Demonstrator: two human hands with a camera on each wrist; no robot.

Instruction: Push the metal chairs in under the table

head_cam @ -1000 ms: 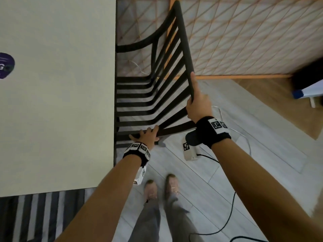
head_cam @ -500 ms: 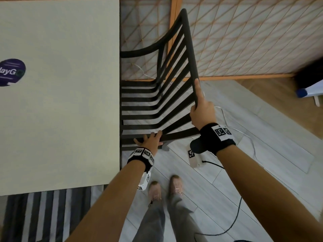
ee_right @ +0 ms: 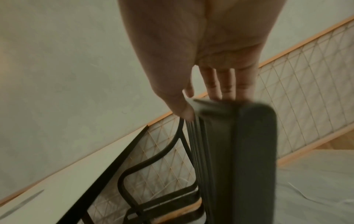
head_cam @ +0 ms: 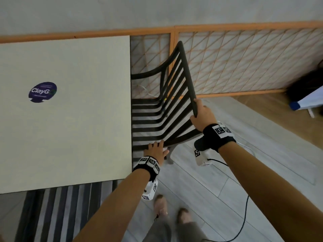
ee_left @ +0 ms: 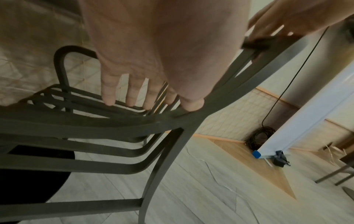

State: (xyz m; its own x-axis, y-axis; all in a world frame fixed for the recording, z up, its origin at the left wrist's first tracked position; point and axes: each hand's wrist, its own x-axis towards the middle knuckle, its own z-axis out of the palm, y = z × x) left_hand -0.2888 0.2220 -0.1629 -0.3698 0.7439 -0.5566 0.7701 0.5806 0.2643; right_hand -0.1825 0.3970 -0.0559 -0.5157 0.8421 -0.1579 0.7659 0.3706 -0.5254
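A black metal slatted chair (head_cam: 157, 117) stands at the right edge of the cream table (head_cam: 78, 128), its seat partly under the tabletop. My right hand (head_cam: 199, 110) grips the top rail of the backrest near its end; in the right wrist view the fingers (ee_right: 224, 89) curl over the rail (ee_right: 249, 151) with the thumb on the near side. My left hand (head_cam: 156, 145) lies flat on the near side of the chair where seat and back meet. In the left wrist view its fingers (ee_left: 132, 97) are straight and spread across the slats (ee_left: 95, 121).
A lattice screen with an orange wooden frame (head_cam: 244, 63) runs along the wall behind the chair. A striped rug (head_cam: 61, 210) lies under the table's near side. My feet (head_cam: 171, 210) and a black cable (head_cam: 243, 222) are on the grey floor; a white object with a blue end (head_cam: 304, 102) sits at the right.
Both hands have kept their places on the chair. The chair looks slightly closer in under the table edge. The head view has tilted up, so the table's far edge and the wall now show.
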